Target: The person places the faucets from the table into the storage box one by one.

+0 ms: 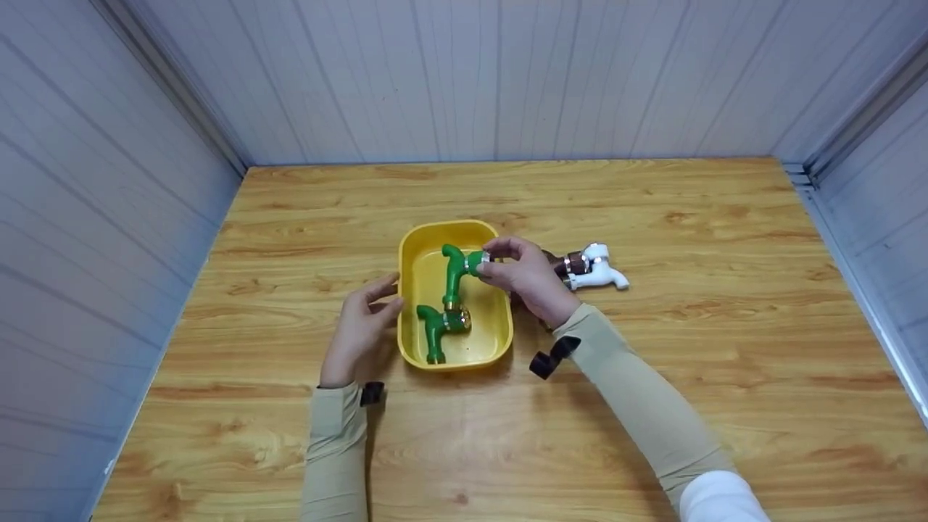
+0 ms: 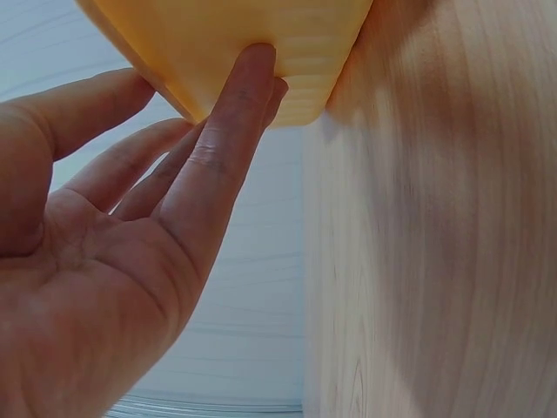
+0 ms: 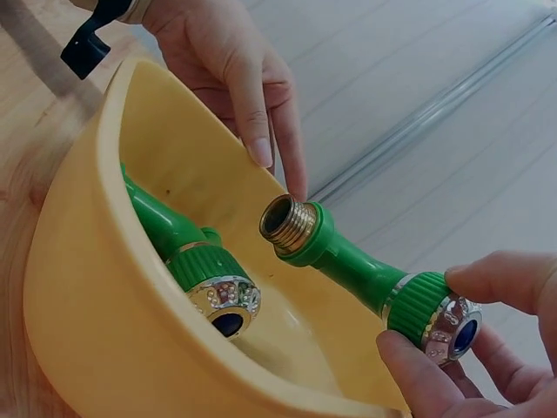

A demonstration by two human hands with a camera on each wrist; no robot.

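Right hand (image 1: 529,281) is pinching green tap (image 1: 454,279) by its knob over yellow basin (image 1: 487,330); second green tap (image 1: 434,331) is lying inside, below the grip. Left hand (image 1: 359,324), fingers extended, is touching basin wall.

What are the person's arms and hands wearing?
The left hand and right hand wear no gloves. A snug tan sleeve covers the left forearm, and a matching tan one the right, both a bit wrinkled. There's a small black piece at the left wrist and a curvy black piece at the right. White cloth shows higher up the right arm.
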